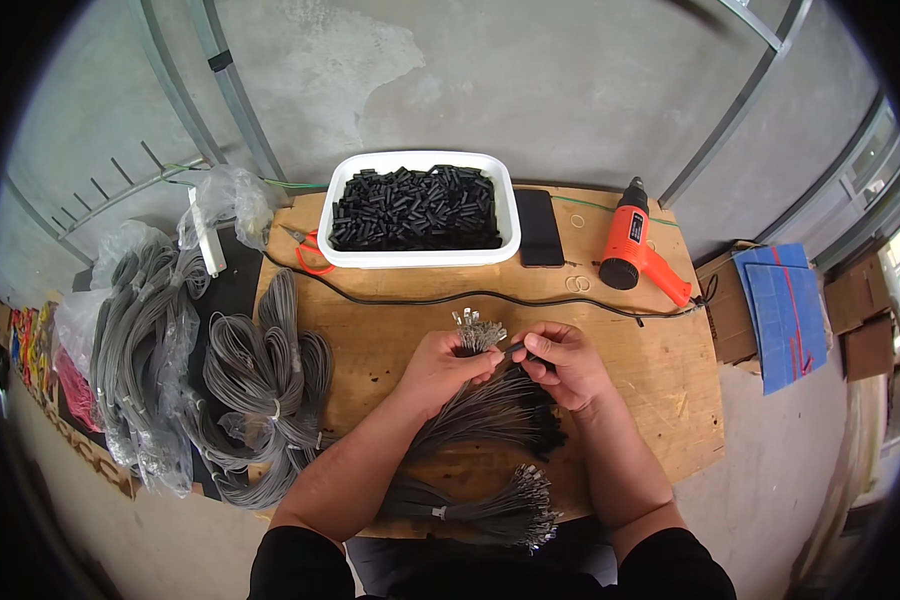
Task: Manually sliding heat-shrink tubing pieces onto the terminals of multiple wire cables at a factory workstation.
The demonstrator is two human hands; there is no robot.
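My left hand (pixel 438 368) is closed round a bundle of thin grey wires (pixel 482 336), whose silver metal terminals stick up above the fingers. Close beside it, my right hand (pixel 574 372) pinches a short black sleeve (pixel 516 348) between thumb and fingers, against the left fingertips. Whether a wire end sits inside the sleeve is hidden. Under both hands, grey wires (pixel 470 412) fan out over the table, with black ends toward the right forearm. Nearer my body lies a tied wire bundle (pixel 415 500) with bare metal terminals at its right end.
A white tub (pixel 513 215) full of short black sleeves stands at the back. Right of it are a black phone (pixel 541 230) and an orange heat gun (pixel 630 240), its black cord (pixel 440 299) crossing the table. Orange-handled pliers (pixel 315 255) and coiled grey wires (pixel 270 375) lie left.
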